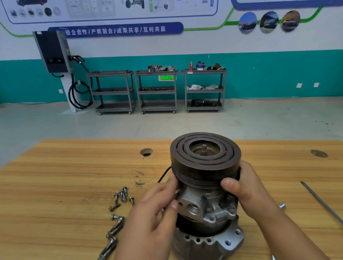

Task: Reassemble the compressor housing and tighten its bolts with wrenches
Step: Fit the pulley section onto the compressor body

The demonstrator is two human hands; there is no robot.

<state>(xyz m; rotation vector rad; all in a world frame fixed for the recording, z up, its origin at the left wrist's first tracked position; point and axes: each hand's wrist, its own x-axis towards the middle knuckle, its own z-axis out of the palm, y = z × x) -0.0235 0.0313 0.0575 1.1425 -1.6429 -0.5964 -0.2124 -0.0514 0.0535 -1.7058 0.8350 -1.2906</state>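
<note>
The compressor's upper housing (203, 204), grey cast metal with a dark grooved pulley (205, 153) on top, stands upright over the lower housing part (223, 242) on the wooden table (56, 183). My left hand (153, 213) grips its left side just under the pulley. On the right side, my right hand (245, 187) holds the same upper part, thumb on the pulley's lower rim. A black gap shows between the upper and lower parts. Several loose bolts (117, 219) lie on the table to the left of the compressor.
A screwdriver with a yellow handle (340, 220) lies at the right edge of the table. A small metal piece (281, 205) sits near my right wrist. Two round holes (146, 152) mark the tabletop. Three grey shelf carts (158, 89) stand by the far wall.
</note>
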